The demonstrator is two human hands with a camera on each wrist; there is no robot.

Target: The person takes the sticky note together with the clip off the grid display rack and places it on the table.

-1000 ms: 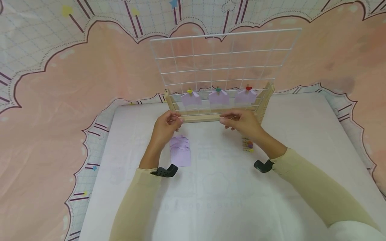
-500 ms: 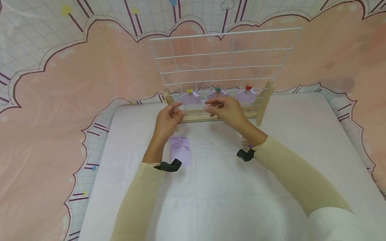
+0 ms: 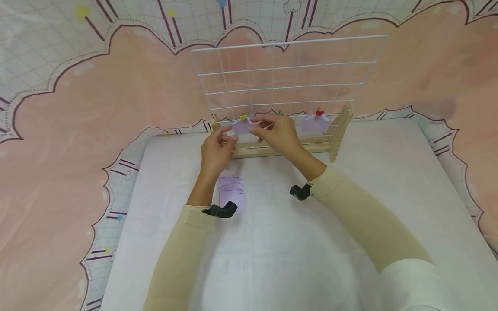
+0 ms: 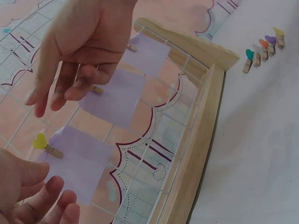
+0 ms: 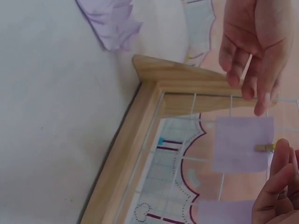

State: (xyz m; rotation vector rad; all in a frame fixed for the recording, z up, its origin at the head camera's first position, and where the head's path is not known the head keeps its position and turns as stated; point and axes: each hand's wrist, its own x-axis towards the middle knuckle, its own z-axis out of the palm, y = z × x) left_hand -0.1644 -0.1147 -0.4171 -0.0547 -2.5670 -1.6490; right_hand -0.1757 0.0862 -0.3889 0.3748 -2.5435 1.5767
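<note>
Both bare hands are at a white wire grid (image 3: 289, 68) in a wooden stand (image 3: 264, 152). Yellow-heart clothespin (image 3: 243, 117) holds the leftmost purple paper note (image 3: 241, 127) on it. My right hand (image 3: 278, 134) is at that note's right side, fingers loosely bent, and hides most of the middle note. In the left wrist view its fingertips are apart from the yellow clothespin (image 4: 47, 145). My left hand (image 3: 217, 151) is by the note's lower left, nothing visible in its loosely bent fingers. At right, a red-heart clothespin (image 3: 319, 113) holds another purple note (image 3: 315, 124).
A stack of purple notes (image 3: 231, 194) lies on the white tabletop (image 3: 272, 259) in front of the stand's left end. Several heart clothespins (image 4: 263, 49) lie in a row on the table near its right end. Patterned cloth (image 3: 78, 172) surrounds the table.
My right hand has moved left and up, from the stand's right front across the middle note to the leftmost note. The left hand has risen slightly. The clipped notes have stayed in place.
</note>
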